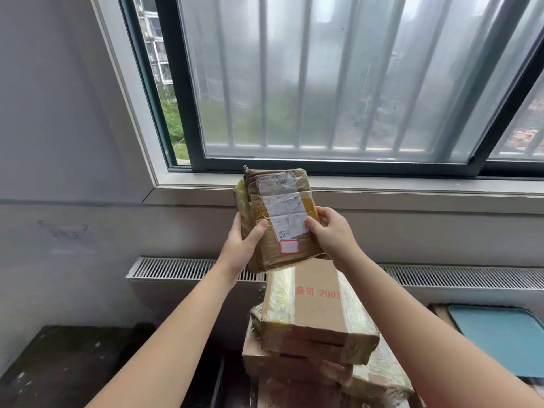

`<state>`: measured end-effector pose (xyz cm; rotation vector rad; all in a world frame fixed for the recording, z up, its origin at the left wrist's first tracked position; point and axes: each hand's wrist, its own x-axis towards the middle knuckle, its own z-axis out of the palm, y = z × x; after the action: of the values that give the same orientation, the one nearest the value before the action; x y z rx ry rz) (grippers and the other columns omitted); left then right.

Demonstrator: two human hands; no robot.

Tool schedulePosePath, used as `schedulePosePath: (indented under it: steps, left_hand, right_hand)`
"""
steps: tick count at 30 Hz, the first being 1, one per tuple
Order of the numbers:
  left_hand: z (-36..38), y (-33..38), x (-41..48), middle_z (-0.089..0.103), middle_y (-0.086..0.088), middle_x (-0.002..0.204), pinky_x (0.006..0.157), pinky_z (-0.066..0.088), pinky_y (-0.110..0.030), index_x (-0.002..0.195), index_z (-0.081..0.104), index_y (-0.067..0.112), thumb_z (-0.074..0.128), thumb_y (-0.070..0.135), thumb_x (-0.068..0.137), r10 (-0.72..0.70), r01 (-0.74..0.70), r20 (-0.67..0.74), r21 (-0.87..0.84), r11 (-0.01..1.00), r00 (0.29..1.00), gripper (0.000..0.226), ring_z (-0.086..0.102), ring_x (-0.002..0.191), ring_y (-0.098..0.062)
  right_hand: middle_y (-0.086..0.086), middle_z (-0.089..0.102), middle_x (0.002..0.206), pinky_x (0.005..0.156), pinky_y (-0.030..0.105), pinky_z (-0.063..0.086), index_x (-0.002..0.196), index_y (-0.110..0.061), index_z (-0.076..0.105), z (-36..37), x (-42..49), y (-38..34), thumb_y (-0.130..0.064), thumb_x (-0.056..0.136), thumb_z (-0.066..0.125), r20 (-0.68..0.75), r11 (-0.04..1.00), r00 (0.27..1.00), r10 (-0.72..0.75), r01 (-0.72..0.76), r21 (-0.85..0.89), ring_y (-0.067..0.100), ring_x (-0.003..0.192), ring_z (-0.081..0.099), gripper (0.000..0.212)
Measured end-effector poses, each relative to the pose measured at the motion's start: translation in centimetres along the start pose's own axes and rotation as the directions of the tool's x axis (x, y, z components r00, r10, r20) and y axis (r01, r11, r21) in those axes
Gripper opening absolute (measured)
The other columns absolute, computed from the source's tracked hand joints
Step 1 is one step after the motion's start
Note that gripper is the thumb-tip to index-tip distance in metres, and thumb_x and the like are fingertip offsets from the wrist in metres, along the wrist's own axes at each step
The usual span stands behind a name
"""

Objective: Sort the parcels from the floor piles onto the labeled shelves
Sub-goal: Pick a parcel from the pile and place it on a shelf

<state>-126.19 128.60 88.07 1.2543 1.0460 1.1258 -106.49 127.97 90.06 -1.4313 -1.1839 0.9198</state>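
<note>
I hold a small brown cardboard parcel point(279, 201) wrapped in clear tape up in front of the window sill. It bears a white shipping label and a small red-bordered sticker near its lower edge. My left hand point(243, 244) grips its left side, thumb on the front face. My right hand point(331, 232) grips its right side, thumb on the label's corner. Below stands a pile of taped cardboard parcels point(318, 325), the top one printed with red characters.
A barred window point(323, 83) fills the wall ahead, with a radiator grille point(182, 267) beneath its sill. A dark surface point(64, 363) lies at lower left. A blue flat object point(500, 334) sits at lower right.
</note>
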Motion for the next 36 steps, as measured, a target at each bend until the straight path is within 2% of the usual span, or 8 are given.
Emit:
schedulePosePath:
  steps: [3,8,15,21,25,30,33,36]
  left_hand:
    - [-1.0,0.1,0.0,0.064,0.004,0.126,0.096,0.053,-0.033,0.131,0.046,0.033,0.083,0.045,0.069,0.000,0.000,-0.013,0.053,0.999,1.000,0.073,0.064,0.114,-0.012]
    - [-4.2,1.7,-0.3,0.067,0.002,0.120,0.090,0.055,-0.029,0.131,0.048,0.026,0.083,0.031,0.076,-0.001,0.002,-0.086,0.009,1.000,0.996,0.066,0.066,0.108,-0.013]
    - [-11.3,3.9,-1.5,0.068,-0.001,0.119,0.090,0.057,-0.034,0.129,0.049,0.023,0.075,0.026,0.085,0.067,-0.077,-0.243,-0.035,0.996,0.968,0.052,0.068,0.105,-0.016]
    - [-18.0,4.9,-3.5,0.064,0.005,0.121,0.089,0.056,-0.032,0.128,0.042,0.032,0.073,0.033,0.085,0.084,-0.097,-0.314,-0.026,0.995,0.946,0.053,0.065,0.109,-0.014]
    - [-22.4,4.9,-5.3,0.065,0.007,0.122,0.095,0.052,-0.031,0.127,0.045,0.031,0.078,0.034,0.077,0.072,-0.076,-0.341,0.004,0.997,0.937,0.060,0.064,0.110,-0.009]
    - [-26.7,4.6,-8.1,0.063,0.008,0.124,0.100,0.048,-0.028,0.133,0.042,0.025,0.083,0.024,0.077,0.048,-0.011,-0.355,0.106,0.994,0.934,0.070,0.061,0.111,-0.004]
    - [-28.6,4.8,-10.1,0.062,0.004,0.129,0.105,0.047,-0.037,0.135,0.040,0.026,0.086,0.036,0.066,0.032,0.029,-0.423,0.137,0.990,0.906,0.083,0.060,0.116,-0.012]
    - [-29.7,5.5,-12.9,0.059,0.003,0.133,0.105,0.047,-0.040,0.140,0.037,0.024,0.084,0.053,0.051,0.010,0.087,-0.535,0.155,0.984,0.845,0.105,0.059,0.119,-0.015]
  right_hand:
    - [-0.002,0.068,0.113,0.086,0.033,0.055,0.122,-0.015,0.058,1.2,0.2,-0.7,-0.020,0.097,0.060,0.016,0.998,0.999,-0.032,0.033,-0.061,0.015,0.102,0.065,0.026]
    - [-0.003,0.065,0.120,0.094,0.034,0.053,0.132,-0.019,0.052,3.8,0.3,-2.5,-0.030,0.096,0.061,0.170,0.990,0.982,-0.083,0.101,-0.098,0.012,0.107,0.063,0.039]
    - [-0.004,0.060,0.127,0.090,0.023,0.053,0.139,-0.027,0.034,10.7,-0.4,-5.7,-0.009,0.077,0.081,0.532,0.985,0.831,-0.162,0.170,0.035,0.006,0.112,0.064,0.080]
    - [-0.007,0.056,0.129,0.102,0.026,0.048,0.135,-0.029,0.031,18.2,-1.5,-8.0,-0.007,0.071,0.086,0.561,0.969,0.800,-0.213,0.244,0.021,0.002,0.117,0.058,0.088]
    - [-0.003,0.053,0.137,0.106,0.034,0.046,0.145,-0.026,0.027,22.8,-2.0,-9.1,-0.009,0.066,0.090,0.612,0.965,0.761,-0.216,0.261,0.016,0.011,0.125,0.055,0.102]
    - [0.000,0.052,0.135,0.099,0.022,0.049,0.145,-0.025,0.023,27.0,-2.9,-10.3,0.006,0.074,0.079,0.691,0.966,0.692,-0.209,0.255,0.038,0.010,0.120,0.056,0.096]
    - [0.000,0.053,0.136,0.100,0.027,0.050,0.146,-0.026,0.024,29.3,-3.6,-10.7,0.002,0.076,0.079,0.749,0.965,0.631,-0.203,0.257,0.045,0.009,0.120,0.057,0.094]
    - [-0.007,0.056,0.125,0.080,0.017,0.054,0.136,-0.029,0.028,31.7,-4.9,-11.1,0.005,0.078,0.075,0.801,0.965,0.557,-0.219,0.243,0.095,-0.005,0.100,0.063,0.082]
